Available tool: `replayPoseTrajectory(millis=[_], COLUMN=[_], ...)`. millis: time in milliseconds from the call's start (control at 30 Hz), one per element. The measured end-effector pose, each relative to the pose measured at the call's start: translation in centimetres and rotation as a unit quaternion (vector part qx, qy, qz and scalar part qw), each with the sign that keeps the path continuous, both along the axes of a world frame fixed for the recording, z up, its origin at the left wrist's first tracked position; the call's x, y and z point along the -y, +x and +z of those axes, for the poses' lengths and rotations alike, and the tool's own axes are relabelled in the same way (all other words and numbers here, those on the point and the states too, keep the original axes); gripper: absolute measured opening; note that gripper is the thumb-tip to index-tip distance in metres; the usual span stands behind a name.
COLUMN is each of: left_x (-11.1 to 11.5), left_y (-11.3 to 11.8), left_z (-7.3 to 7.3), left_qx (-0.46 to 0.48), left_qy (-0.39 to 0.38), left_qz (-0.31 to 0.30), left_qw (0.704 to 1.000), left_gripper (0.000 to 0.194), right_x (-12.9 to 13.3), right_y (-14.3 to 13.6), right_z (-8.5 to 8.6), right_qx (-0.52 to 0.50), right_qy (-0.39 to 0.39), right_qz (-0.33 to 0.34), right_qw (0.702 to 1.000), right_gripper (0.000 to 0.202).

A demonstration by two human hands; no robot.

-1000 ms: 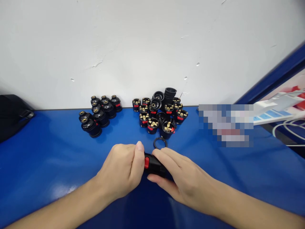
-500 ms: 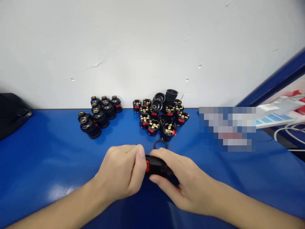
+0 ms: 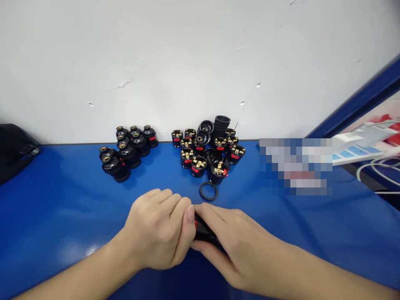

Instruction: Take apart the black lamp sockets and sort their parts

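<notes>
Between my two hands is a black lamp holder (image 3: 204,234) with a red switch, mostly covered by fingers. My left hand (image 3: 159,231) is closed in a fist round its left end, thumb lying along the near side. My right hand (image 3: 234,241) wraps the other end, with fingers above and thumb below. What the left fingers press on is hidden. Just beyond the hands, a black ring (image 3: 210,198) lies flat on the blue table (image 3: 62,216).
Several closed black lamp holders (image 3: 129,156) stand at back left. Several open socket bodies (image 3: 198,166) with brass contacts stand at back centre, beside black caps (image 3: 221,125). A white wall (image 3: 175,62) rises behind. A black bag (image 3: 14,154) sits far left; white cables (image 3: 375,166) run at right.
Both hands have come closer together and slightly lower, so less of the lamp holder and its red switch shows. The black ring is now fully visible. The view has shifted a little.
</notes>
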State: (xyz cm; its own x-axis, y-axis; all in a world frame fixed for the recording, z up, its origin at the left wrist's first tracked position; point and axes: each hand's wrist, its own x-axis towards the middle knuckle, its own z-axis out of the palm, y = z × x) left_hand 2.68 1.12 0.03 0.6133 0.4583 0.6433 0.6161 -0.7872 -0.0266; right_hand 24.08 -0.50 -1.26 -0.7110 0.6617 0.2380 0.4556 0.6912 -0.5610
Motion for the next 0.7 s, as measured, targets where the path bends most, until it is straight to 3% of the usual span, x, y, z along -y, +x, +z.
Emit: replayPoseTrajectory(millis=[267,700], left_x=[-0.3,0.1], left_y=[0.0,0.1], left_z=[-0.5,-0.2], left_qx=[0.017,0.02], left_qy=[-0.052,-0.1], left_qz=[0.017,0.046], left_qw=[0.998,0.994], left_gripper=[0.043,0.047], right_x=[0.3,0.3], right_y=[-0.8,-1.1], right_z=[-1.2,-0.9], right_qx=[0.005,0.001], right_qy=[0.12,0.174], right_qz=[-0.047,-0.059], right_qw=[0.992,0.983], right_gripper=[0.028,0.033])
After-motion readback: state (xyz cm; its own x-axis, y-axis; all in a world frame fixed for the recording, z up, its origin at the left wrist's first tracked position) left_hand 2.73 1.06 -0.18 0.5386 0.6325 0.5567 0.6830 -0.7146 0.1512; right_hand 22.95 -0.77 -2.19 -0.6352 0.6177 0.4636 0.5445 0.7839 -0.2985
